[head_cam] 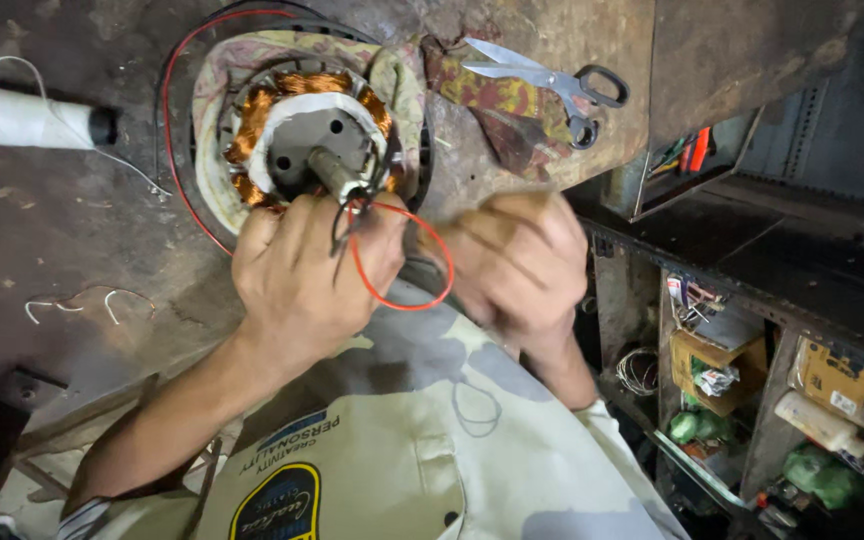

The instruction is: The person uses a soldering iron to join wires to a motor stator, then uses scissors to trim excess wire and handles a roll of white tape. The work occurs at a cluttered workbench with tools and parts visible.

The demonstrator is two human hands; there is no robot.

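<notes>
A fan motor stator [297, 120] with copper windings and a steel shaft [332, 170] lies on the worn bench, wrapped at its rim in patterned cloth. My left hand [302, 275] is closed just below the shaft, pinching a bundle of black leads and a red wire [422, 300] that loops out to the right. My right hand [517, 265] is a blurred fist beside that loop, and nothing shows in it. A longer red wire [174, 150] curves around the stator's left side.
Scissors [552, 85] rest on a patterned rag [497, 100] at the back right. A white thread spool [22, 118] lies at the far left, with wire scraps [82, 300] nearby. The bench edge drops at the right to shelves [742, 330] holding boxes and bottles.
</notes>
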